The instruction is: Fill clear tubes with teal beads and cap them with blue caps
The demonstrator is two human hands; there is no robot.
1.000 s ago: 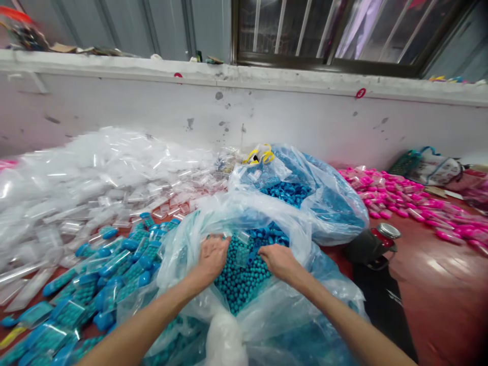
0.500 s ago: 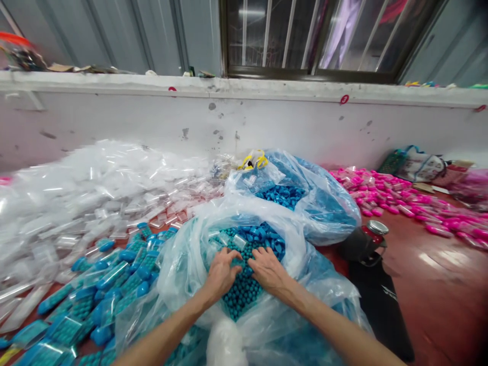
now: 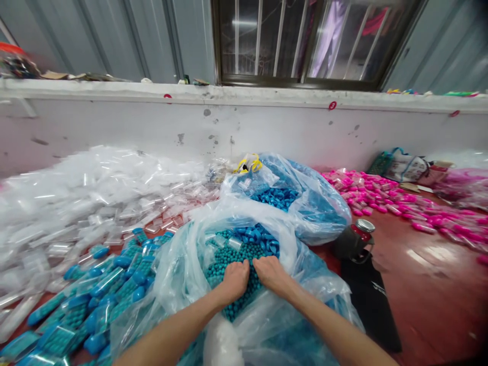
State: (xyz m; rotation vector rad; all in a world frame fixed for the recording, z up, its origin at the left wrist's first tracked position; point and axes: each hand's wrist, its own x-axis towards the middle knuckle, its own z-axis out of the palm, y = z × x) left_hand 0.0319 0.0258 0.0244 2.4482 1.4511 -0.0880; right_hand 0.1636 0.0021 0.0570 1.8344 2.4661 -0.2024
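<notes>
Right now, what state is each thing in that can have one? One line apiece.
Left hand: curled, grip unclear
Right hand: curled, grip unclear
Front bag: open, teal beads inside
Rear bag: open, blue pieces inside
Jar: upright, lid on
Blue-capped containers: filled, lying heaped
Clear containers: heaped, apparently empty

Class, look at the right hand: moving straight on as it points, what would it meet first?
Most likely the teal beads just ahead of the right hand, though depth is unclear and it might brush the left hand first.

glare streaks the red floor (image 3: 430, 284), while the outer edges look stretched and perhaps blurred.
</notes>
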